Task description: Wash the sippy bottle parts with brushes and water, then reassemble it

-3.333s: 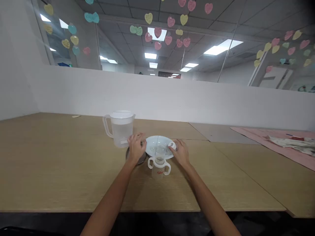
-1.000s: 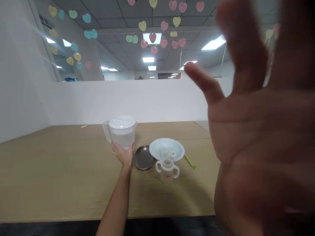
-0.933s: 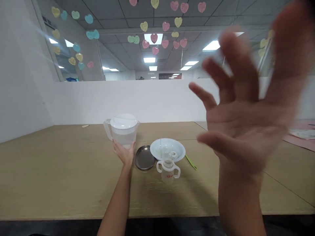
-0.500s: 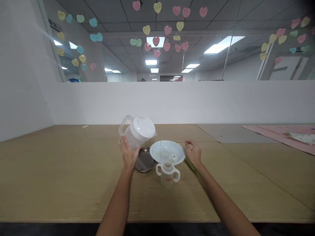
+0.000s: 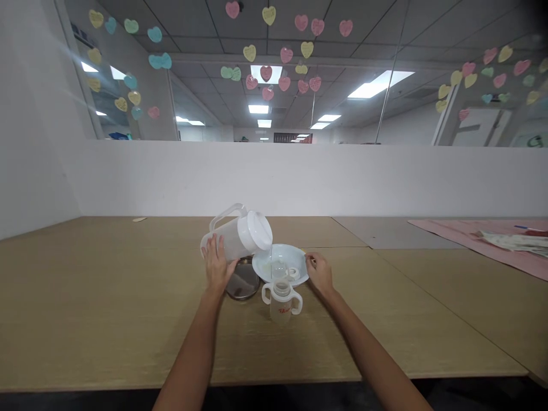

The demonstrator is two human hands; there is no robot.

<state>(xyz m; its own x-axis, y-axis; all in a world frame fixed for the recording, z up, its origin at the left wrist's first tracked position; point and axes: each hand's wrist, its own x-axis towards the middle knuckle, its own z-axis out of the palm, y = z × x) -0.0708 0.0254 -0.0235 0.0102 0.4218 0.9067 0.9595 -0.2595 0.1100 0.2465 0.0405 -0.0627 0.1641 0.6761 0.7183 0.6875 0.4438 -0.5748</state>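
Observation:
My left hand [image 5: 218, 265] grips the body of a translucent pitcher [image 5: 231, 238] with a white lid, tilted far over so that its lid end points right, over the edge of a pale basin [image 5: 303, 257]. Inside the basin lie a clear round piece and a white ring [image 5: 293, 273]. My right hand [image 5: 319, 273] is at the basin's right rim with its fingers curled; whether they hold anything is too small to tell. In front of the basin stands an uncapped two-handled bottle [image 5: 281, 302] with red marks.
A round metal dish [image 5: 243, 281] sits beneath the pitcher, left of the bottle. Far right on the table lies a pink cloth [image 5: 462, 235] with white items on it. A white wall [image 5: 299, 180] rises behind the table.
The pitcher has tipped further to the right in my left hand. My right hand has moved left to the basin's rim, and the green handle beside it no longer shows. The view has shifted slightly.

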